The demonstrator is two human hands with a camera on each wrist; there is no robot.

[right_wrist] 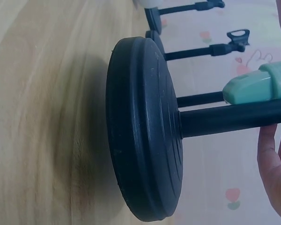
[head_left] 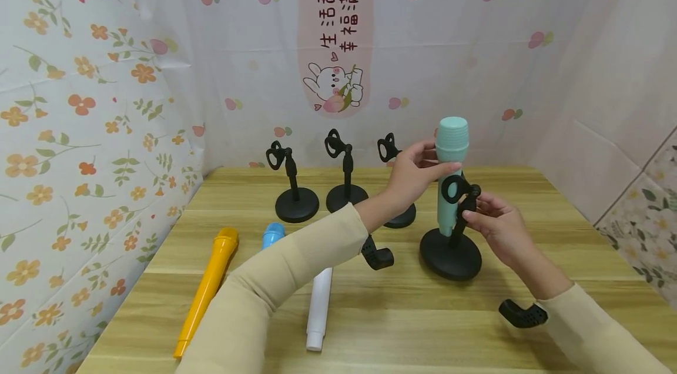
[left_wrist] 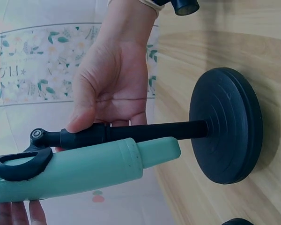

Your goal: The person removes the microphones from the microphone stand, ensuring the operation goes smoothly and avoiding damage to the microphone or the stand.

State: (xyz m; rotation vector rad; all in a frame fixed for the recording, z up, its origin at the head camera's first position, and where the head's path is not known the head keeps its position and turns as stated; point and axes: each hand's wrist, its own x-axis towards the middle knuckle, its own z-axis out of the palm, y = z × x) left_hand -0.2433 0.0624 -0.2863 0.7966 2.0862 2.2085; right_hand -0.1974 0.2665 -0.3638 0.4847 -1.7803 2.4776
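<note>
My left hand (head_left: 415,177) holds a mint-green microphone (head_left: 452,142) upright by its upper body, head end up. The microphone's narrow tail hangs beside the pole of a black microphone stand (head_left: 451,257), above its round base. Against the microphone's side lies the stand's clip (left_wrist: 23,164); whether the clip fully surrounds it, I cannot tell. My right hand (head_left: 499,230) grips the stand's pole below the clip, its thumb on the near side, as the left wrist view shows. In the right wrist view, the stand's base (right_wrist: 143,131) stands on the table.
Three more black stands, the left (head_left: 296,204), middle (head_left: 347,194) and right (head_left: 400,218), line the back of the wooden table (head_left: 412,327). An orange microphone (head_left: 207,289), a blue microphone (head_left: 272,234) and a white microphone (head_left: 319,309) lie at the left, partly behind my left sleeve.
</note>
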